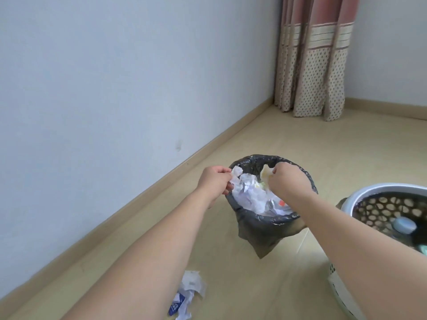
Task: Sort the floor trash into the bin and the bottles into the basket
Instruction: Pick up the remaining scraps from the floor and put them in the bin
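Both hands hang directly above the bin (265, 225), the left hand (213, 182) pinching a white paper scrap (236, 173) and the right hand (287, 181) a yellowish scrap (265, 174), so each grip need only let go, while crumpled paper (188, 294) lies on the floor nearer the left arm.

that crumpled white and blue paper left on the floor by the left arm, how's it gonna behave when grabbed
The crumpled paper probably weighs next to nothing, since it is thin creased sheets. It will likely squash further in the fingers rather than hold shape. It looks like several loose pieces, so one may drop on the way to the bin.
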Demonstrator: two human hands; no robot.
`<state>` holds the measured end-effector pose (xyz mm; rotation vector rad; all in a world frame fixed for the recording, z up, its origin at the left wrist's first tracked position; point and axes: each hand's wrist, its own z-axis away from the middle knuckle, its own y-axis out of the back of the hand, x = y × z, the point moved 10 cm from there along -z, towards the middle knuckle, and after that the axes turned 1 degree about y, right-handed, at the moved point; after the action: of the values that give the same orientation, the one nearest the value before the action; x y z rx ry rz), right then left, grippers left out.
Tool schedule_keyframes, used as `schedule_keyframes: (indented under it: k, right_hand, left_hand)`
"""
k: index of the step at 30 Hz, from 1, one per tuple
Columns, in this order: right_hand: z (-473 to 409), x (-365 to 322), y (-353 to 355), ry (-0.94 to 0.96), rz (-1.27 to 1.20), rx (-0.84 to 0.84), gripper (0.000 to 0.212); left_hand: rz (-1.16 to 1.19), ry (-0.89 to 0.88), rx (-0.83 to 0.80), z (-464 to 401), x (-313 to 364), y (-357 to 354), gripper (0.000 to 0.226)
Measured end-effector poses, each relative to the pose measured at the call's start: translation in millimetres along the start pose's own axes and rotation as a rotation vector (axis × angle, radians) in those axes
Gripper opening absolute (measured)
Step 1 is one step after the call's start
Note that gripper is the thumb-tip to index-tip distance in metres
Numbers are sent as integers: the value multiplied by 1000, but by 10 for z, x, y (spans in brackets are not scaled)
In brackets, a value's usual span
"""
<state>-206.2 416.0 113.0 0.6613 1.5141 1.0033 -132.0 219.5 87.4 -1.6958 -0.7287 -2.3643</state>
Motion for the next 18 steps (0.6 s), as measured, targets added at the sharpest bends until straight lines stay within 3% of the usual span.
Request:
schedule_keyframes:
  k: [2, 7, 10, 14, 18]
  right_hand:
    - [33, 64, -46, -1, 32, -55, 11]
    - [45, 103, -115, 29, 80, -80, 11]
    - [17, -61, -163, 87, 108, -43, 16]
    - [168, -684, -384, 360, 158, 25, 26]
    - [527, -1359, -954, 614, 150, -74, 30]
  left_hand:
    - [-4, 82, -92, 21, -63, -321, 11]
    - [-124, 70, -68, -33, -151, -299, 16]
    - [-129, 62, 24, -49, -256, 156, 18]
    - [-155, 140, 135, 10, -730, 1006, 17]
    - [-222, 256, 209, 174, -1473, 1822, 18]
